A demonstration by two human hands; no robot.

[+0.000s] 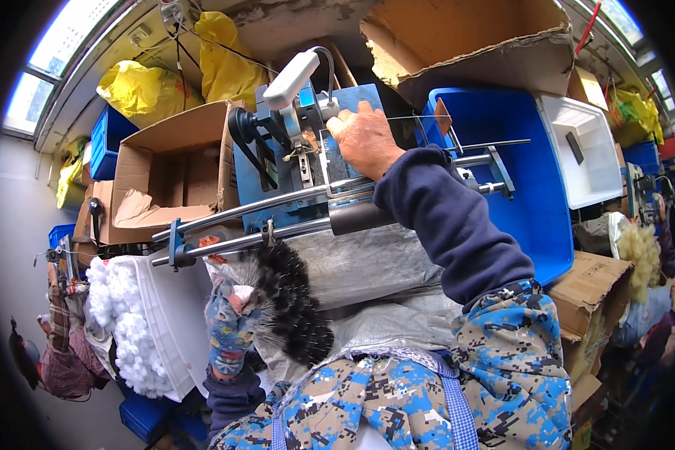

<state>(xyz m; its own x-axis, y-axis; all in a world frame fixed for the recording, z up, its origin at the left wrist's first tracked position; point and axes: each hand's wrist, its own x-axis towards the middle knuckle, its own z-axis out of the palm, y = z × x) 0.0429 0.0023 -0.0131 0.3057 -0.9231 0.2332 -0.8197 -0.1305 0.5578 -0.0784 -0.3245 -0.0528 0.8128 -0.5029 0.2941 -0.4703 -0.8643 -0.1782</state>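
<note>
The gloved left hand, half curled, is at the edge of the black bristly bundle, just below the steel rails, while the right hand bends its fingers over the blue machine; whether either one grips, I cannot tell surely. If the bundle rises too near the rails, it could catch there.

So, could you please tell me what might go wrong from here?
Pinched fingers: the right hand is at the blue machine, close to its metal parts, so they might nip it if they move.
Snagged fibres: the black fluffy piece beside the left hand reaches up to the metal rods and could catch there.
Entanglement: the black belt looks exposed, so loose material could be drawn in if it runs.
</note>
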